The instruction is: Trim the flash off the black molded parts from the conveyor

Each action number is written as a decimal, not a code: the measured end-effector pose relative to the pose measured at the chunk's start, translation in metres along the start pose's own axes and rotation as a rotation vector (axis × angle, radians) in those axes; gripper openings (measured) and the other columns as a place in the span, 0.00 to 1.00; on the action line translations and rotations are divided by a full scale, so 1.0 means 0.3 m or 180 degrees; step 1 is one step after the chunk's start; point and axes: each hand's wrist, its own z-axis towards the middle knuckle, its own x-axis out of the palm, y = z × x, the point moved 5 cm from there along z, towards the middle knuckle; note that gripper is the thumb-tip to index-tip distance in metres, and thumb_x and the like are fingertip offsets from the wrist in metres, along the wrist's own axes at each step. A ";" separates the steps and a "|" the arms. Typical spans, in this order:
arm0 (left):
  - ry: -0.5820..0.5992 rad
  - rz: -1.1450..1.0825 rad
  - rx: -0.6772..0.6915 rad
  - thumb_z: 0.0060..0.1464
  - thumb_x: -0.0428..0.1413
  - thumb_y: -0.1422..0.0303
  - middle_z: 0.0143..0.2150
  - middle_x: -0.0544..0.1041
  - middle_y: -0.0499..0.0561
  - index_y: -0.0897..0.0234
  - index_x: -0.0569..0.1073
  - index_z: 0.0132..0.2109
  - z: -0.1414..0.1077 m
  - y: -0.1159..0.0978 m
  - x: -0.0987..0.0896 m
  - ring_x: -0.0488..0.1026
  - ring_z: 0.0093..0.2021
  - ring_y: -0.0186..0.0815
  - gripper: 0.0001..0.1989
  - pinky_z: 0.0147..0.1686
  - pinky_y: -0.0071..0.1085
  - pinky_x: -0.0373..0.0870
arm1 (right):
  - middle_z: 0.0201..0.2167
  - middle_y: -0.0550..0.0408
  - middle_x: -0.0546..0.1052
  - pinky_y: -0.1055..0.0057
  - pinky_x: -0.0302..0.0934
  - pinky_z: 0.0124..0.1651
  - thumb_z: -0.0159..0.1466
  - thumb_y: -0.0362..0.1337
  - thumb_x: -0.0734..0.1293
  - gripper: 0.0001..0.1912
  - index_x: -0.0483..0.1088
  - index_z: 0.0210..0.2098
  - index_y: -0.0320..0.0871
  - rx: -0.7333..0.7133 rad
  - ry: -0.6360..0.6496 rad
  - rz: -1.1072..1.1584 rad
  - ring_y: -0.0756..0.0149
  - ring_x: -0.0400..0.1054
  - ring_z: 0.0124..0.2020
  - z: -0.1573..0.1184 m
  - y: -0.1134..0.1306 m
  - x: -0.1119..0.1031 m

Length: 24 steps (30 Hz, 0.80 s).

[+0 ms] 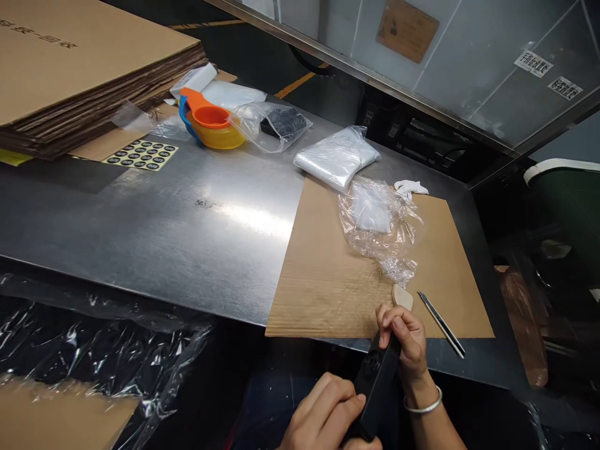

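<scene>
Both my hands hold a long black bar-shaped part (375,387) just off the front edge of the bench. My left hand (321,412) wraps round its lower end, fingers curled over the side. With a silver bangle on the wrist, my right hand (405,334) pinches the upper end, its thumb and fingers closed. Just beyond the right fingers lies a small beige piece (402,298) on the cardboard sheet (323,275). Right of that hand a slim utility knife (440,324) rests slantwise across the sheet's front edge.
Crumpled clear plastic (375,219) and a stack of plastic bags (337,156) lie farther back. Orange and yellow cups (213,125) stand beside a bagged black item (284,123). Stacked cardboard (94,69) and a sticker sheet (143,154) are at left on the metal bench (187,250).
</scene>
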 end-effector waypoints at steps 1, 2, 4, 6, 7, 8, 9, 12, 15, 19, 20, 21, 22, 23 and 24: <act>-0.0003 -0.0021 -0.0001 0.50 0.57 0.74 0.27 0.70 0.52 0.68 0.68 0.38 0.003 -0.001 0.000 0.67 0.27 0.33 0.08 0.25 0.28 0.71 | 0.11 0.60 0.67 0.69 0.51 0.27 0.61 0.45 0.63 0.12 0.68 0.26 0.45 -0.0006 -0.0004 -0.0018 0.68 0.58 0.19 0.000 0.001 -0.001; -0.0009 -0.0030 0.0005 0.50 0.57 0.74 0.27 0.70 0.52 0.68 0.68 0.38 0.005 -0.002 -0.001 0.68 0.27 0.34 0.07 0.25 0.28 0.71 | 0.11 0.60 0.67 0.69 0.51 0.27 0.61 0.45 0.63 0.12 0.68 0.26 0.45 -0.0006 -0.0005 -0.0035 0.68 0.58 0.19 -0.001 0.002 -0.003; -0.0021 -0.0006 0.0055 0.50 0.57 0.73 0.27 0.70 0.52 0.68 0.68 0.39 0.008 -0.004 -0.003 0.68 0.27 0.34 0.08 0.26 0.28 0.71 | 0.11 0.60 0.67 0.69 0.51 0.27 0.61 0.45 0.63 0.12 0.68 0.26 0.45 0.0006 0.0002 -0.0075 0.68 0.58 0.18 -0.004 0.002 -0.005; 0.0035 0.0046 0.0087 0.51 0.57 0.71 0.27 0.70 0.53 0.69 0.68 0.41 0.006 -0.003 -0.001 0.68 0.26 0.33 0.10 0.26 0.27 0.71 | 0.11 0.60 0.67 0.69 0.52 0.27 0.61 0.46 0.63 0.13 0.68 0.26 0.45 0.0028 0.0012 -0.0125 0.68 0.59 0.19 -0.007 0.002 -0.007; 0.0090 0.0062 0.0086 0.51 0.58 0.71 0.27 0.71 0.53 0.70 0.69 0.42 0.003 0.000 0.002 0.68 0.26 0.33 0.11 0.26 0.28 0.71 | 0.11 0.60 0.67 0.69 0.52 0.27 0.61 0.46 0.63 0.13 0.68 0.27 0.45 0.0042 0.0017 -0.0152 0.68 0.59 0.19 -0.008 0.003 -0.008; 0.0159 0.0070 0.0072 0.51 0.58 0.71 0.28 0.71 0.53 0.69 0.69 0.42 -0.001 0.003 0.007 0.67 0.26 0.33 0.11 0.26 0.28 0.71 | 0.11 0.60 0.67 0.69 0.52 0.27 0.61 0.46 0.63 0.13 0.68 0.27 0.45 0.0064 0.0023 -0.0179 0.69 0.59 0.18 -0.008 0.004 -0.009; 0.0235 0.0068 0.0055 0.51 0.58 0.71 0.28 0.71 0.53 0.68 0.69 0.42 -0.006 0.006 0.013 0.68 0.27 0.33 0.11 0.27 0.28 0.71 | 0.11 0.61 0.67 0.69 0.52 0.27 0.62 0.46 0.63 0.13 0.67 0.27 0.44 0.0091 0.0030 -0.0206 0.69 0.59 0.18 -0.009 0.005 -0.010; 0.0212 -0.0041 0.0036 0.51 0.58 0.70 0.27 0.70 0.52 0.67 0.69 0.37 -0.015 0.012 0.020 0.67 0.26 0.33 0.07 0.26 0.27 0.69 | 0.12 0.61 0.68 0.71 0.53 0.25 0.62 0.47 0.63 0.13 0.67 0.28 0.44 0.0206 0.0064 -0.0291 0.71 0.59 0.16 -0.008 0.008 -0.013; 0.0007 -0.0173 0.0058 0.53 0.57 0.68 0.27 0.69 0.52 0.67 0.67 0.37 -0.017 0.012 0.018 0.67 0.26 0.33 0.07 0.26 0.27 0.69 | 0.13 0.61 0.69 0.73 0.53 0.23 0.62 0.47 0.63 0.14 0.66 0.29 0.43 0.0339 0.0103 -0.0379 0.72 0.60 0.16 -0.007 0.013 -0.014; 0.0143 -0.0077 -0.0023 0.54 0.55 0.63 0.31 0.72 0.56 0.70 0.67 0.48 -0.024 0.028 0.039 0.70 0.29 0.35 0.17 0.30 0.29 0.72 | 0.12 0.62 0.69 0.75 0.53 0.21 0.61 0.50 0.63 0.16 0.64 0.29 0.43 0.0574 0.0130 -0.0507 0.73 0.59 0.15 -0.005 0.014 -0.011; 0.0132 -0.0092 -0.0005 0.55 0.55 0.62 0.31 0.73 0.56 0.70 0.67 0.49 -0.028 0.033 0.042 0.70 0.29 0.35 0.18 0.29 0.29 0.72 | 0.12 0.62 0.69 0.76 0.53 0.21 0.60 0.50 0.63 0.16 0.64 0.29 0.43 0.0643 0.0133 -0.0549 0.73 0.59 0.15 -0.003 0.013 -0.011; 0.0099 -0.0148 -0.0017 0.54 0.55 0.61 0.30 0.73 0.55 0.69 0.67 0.48 -0.032 0.040 0.044 0.70 0.29 0.35 0.18 0.29 0.29 0.72 | 0.12 0.63 0.68 0.76 0.52 0.20 0.60 0.51 0.63 0.17 0.63 0.29 0.43 0.0711 0.0139 -0.0597 0.74 0.58 0.14 0.000 0.012 -0.010; 0.0023 -0.0250 -0.0057 0.54 0.55 0.61 0.29 0.72 0.54 0.69 0.67 0.46 -0.035 0.048 0.042 0.70 0.27 0.35 0.17 0.27 0.28 0.71 | 0.13 0.63 0.68 0.77 0.52 0.20 0.61 0.51 0.63 0.17 0.63 0.29 0.43 0.0782 0.0139 -0.0653 0.74 0.58 0.14 0.005 0.011 -0.009; -0.0079 -0.0377 -0.0136 0.53 0.56 0.61 0.28 0.72 0.53 0.67 0.67 0.43 -0.038 0.057 0.038 0.69 0.26 0.34 0.15 0.26 0.27 0.71 | 0.13 0.63 0.68 0.77 0.51 0.20 0.61 0.51 0.63 0.17 0.62 0.28 0.43 0.0851 0.0138 -0.0715 0.75 0.57 0.14 0.011 0.009 -0.008; -0.0154 -0.0518 -0.0295 0.52 0.57 0.60 0.27 0.71 0.52 0.66 0.67 0.40 -0.041 0.070 0.034 0.69 0.25 0.33 0.14 0.25 0.26 0.70 | 0.13 0.63 0.68 0.77 0.51 0.20 0.61 0.51 0.63 0.17 0.62 0.28 0.43 0.0915 0.0142 -0.0780 0.75 0.57 0.15 0.019 0.007 -0.006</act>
